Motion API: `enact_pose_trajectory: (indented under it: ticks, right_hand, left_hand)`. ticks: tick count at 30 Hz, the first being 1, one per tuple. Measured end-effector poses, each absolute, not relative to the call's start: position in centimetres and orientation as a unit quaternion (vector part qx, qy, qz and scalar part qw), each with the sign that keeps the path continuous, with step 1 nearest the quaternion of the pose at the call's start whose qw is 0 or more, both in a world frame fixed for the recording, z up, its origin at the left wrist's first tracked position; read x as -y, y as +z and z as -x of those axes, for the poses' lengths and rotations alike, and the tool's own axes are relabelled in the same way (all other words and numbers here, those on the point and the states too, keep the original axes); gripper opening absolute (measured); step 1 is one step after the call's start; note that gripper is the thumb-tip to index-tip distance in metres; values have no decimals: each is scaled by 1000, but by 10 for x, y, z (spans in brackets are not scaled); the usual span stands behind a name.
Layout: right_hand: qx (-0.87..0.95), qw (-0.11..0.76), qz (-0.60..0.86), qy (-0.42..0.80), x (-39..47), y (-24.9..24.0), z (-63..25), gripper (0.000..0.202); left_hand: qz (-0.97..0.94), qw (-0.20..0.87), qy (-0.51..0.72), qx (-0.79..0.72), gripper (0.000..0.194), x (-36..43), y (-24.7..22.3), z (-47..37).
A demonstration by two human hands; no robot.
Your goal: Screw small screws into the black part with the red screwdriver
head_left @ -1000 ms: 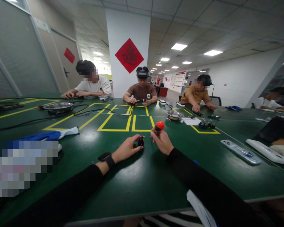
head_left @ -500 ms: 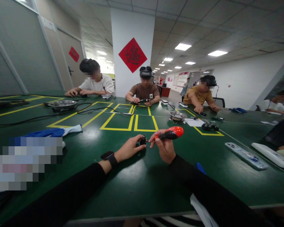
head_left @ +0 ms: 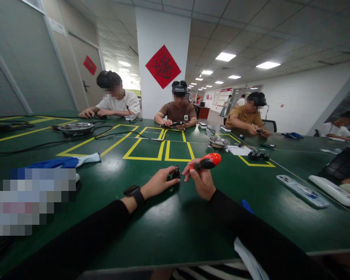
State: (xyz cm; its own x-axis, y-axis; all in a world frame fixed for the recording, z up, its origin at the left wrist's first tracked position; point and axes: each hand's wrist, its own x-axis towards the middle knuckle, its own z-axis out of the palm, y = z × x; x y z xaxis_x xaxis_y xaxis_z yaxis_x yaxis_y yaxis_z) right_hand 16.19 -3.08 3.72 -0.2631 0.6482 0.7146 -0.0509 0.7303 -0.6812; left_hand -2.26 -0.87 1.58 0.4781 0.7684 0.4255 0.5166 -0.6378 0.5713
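My left hand [head_left: 163,180] pinches a small black part [head_left: 177,172] with a metallic top, upright on the green table [head_left: 163,233]. Just right of it, my right hand [head_left: 202,181] is closed round a red and black screwdriver [head_left: 207,161]. Its fat handle points up and to the right, while the tip end points left toward the black part. Whether the tip touches the part is too small to tell.
A phone [head_left: 301,191] and a white case [head_left: 334,191] lie at the right. Blue and white gloves [head_left: 89,158] are at the left. Metal dishes [head_left: 76,127], cables, and several black parts [head_left: 259,155] lie farther back. Three people sit across the table.
The screwdriver handle has shifted slightly left and down-tilted in my right hand. My left hand stays in place. The person at the back right has brought both hands together.
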Motion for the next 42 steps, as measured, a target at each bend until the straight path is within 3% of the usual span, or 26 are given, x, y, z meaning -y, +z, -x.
enact_pose_trajectory:
  ticks: [10,21,24,29,33,36,42]
  right_hand:
    - [708,585,224,327,29,37,-162,17]
    - [618,598,202,468,31,51,-155,28]
    - [626,605,209,446,30,50,-155,23]
    - [645,653,259,300,29,55,-157,18]
    - [664,612,203,379,32,59,-156,20]
    - [657,591,186,429,34,57,-154,35]
    - [684,614,205,337,38,55,-154,41]
  left_hand:
    - [-832,201,339,-391,28,8,16,22]
    - [-832,183,330,-406,25,10,18,20]
    - [-833,177,329,-407,25,10,18,21]
    - [-835,173,327,-408,24,11,17,19]
    - [-827,168,337,-417,23,13,15,17]
    - [-823,167,339,-424,23,14,15,16]
    - [-822,168,343,-422,22,15,16,16]
